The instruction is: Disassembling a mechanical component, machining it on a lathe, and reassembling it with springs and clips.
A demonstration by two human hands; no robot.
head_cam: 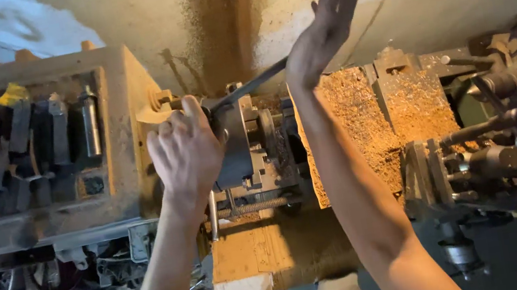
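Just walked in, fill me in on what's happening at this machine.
A person stands over a metal lathe whose bed is thick with sawdust-like chips. Their left hand is wrapped over the chuck at the headstock end. Their right hand is raised with its fingers spread, the heel of the palm pressing on the end of a long dark bar that runs down to the chuck. A tray of cutting tools sits on top of the headstock to the left.
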